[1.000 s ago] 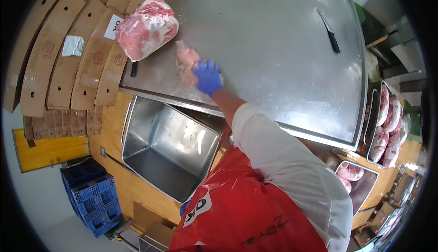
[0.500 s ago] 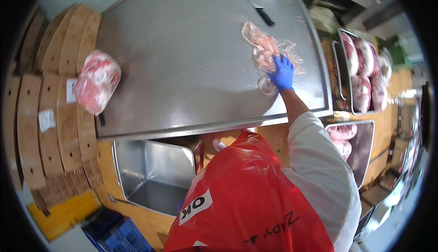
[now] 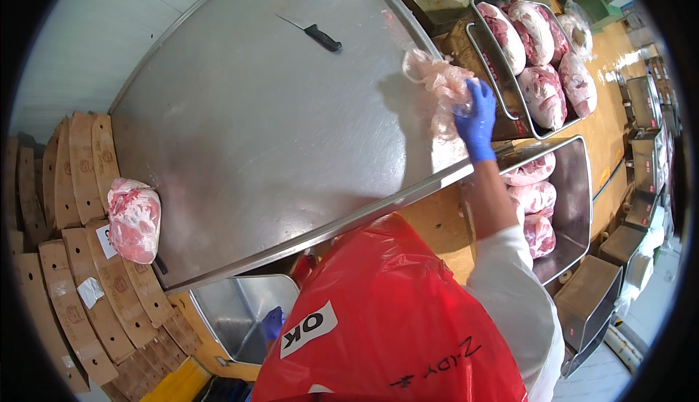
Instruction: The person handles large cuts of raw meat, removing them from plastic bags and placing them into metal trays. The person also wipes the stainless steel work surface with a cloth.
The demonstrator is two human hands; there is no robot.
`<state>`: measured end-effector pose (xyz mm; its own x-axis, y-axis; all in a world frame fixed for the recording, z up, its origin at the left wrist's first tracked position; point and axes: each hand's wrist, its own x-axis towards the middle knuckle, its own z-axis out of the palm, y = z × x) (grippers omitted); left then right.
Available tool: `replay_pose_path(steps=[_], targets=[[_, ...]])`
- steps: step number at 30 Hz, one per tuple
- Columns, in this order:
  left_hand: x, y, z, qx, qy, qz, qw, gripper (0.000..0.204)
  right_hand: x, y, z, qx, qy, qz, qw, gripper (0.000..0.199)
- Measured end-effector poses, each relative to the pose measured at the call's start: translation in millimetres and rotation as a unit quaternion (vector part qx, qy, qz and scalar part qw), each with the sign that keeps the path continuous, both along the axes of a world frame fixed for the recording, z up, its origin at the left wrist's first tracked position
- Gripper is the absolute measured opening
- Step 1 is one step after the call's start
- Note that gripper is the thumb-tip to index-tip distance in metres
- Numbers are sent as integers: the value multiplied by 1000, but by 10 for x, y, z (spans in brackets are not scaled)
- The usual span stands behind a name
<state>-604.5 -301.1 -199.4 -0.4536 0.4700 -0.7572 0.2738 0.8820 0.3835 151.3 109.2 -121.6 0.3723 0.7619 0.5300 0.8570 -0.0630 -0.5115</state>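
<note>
My right hand (image 3: 478,119), in a blue glove, is closed on a crumpled, pinkish see-through plastic wrap (image 3: 439,81). The wrap hangs from it at the right edge of the steel table (image 3: 262,132). Low on the left, my left hand (image 3: 273,323), also gloved in blue, shows only partly beside my red apron, over a steel bin (image 3: 251,285); its fingers cannot be made out. A black-handled knife (image 3: 322,38) lies at the far side of the table. A big piece of raw meat (image 3: 135,220) rests at the table's left edge.
Cardboard boxes (image 3: 80,256) are stacked along the left. To the right of the table stand a steel tub (image 3: 502,74) with several wrapped meat pieces and another steel tub (image 3: 575,220) holding more meat. Further right are more steel bins (image 3: 593,304).
My right hand has gathered up the plastic wrap and carried it rightward to the table's edge. My left hand has come into view over the bin. The view has turned to the right.
</note>
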Motion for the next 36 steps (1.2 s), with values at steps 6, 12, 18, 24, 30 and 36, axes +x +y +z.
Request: replay_pose_path(steps=[6, 12, 18, 24, 30, 36], targets=[[162, 237, -182, -22, 5, -44, 999, 40, 119, 92, 1076, -164, 35, 251, 953, 65], [192, 480, -46, 48, -40, 23, 998, 36, -525, 83, 85, -162, 23, 238, 957, 93], [381, 192, 307, 1, 35, -12, 999, 36, -1163, 29, -508, -224, -47, 223, 947, 78], [723, -61, 684, -75, 137, -105, 982, 40, -1060, 1714, -744, -128, -41, 216, 967, 73], [720, -140, 864, -43, 88, -6, 995, 40, -331, 3258, -1066, -64, -117, 84, 988, 47], [836, -1065, 645, 13, 53, 121, 991, 32, -118, 3240, -755, -5, 133, -180, 975, 46]])
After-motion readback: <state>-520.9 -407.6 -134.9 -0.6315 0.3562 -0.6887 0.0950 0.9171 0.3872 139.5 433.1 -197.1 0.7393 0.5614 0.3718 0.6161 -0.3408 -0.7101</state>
